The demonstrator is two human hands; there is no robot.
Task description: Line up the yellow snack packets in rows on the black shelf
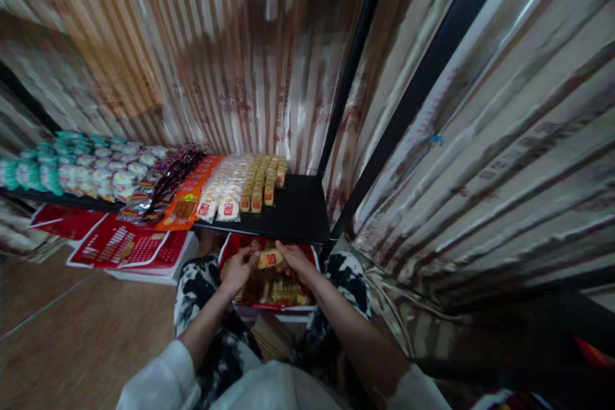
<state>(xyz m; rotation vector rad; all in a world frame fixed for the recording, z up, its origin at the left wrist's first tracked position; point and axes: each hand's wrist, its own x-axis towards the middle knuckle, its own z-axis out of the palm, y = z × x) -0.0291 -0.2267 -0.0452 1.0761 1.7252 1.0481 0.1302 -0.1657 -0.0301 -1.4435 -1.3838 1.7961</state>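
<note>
Between my two hands is a small yellow wrapped snack pack [270, 259] with a red label. My left hand [239, 269] pinches its left end. At the other end, the fingers of my right hand [295, 261] close on it. Below them, a red-lined box [311, 252] between my knees holds many similar yellow packs [283, 291]. On the black shelf [302, 205] just beyond, matching yellow packs [257, 195] stand in rows, and white packs with red labels [229, 206] are lined up to their left.
An orange packet [185, 205], dark shiny packets [168, 186] and green-and-white packs [50, 173] fill the shelf's left side. Red printed boxes [129, 243] lie on the floor at left. Black posts [353, 70] and a striped sheet wall [240, 64] enclose the shelf.
</note>
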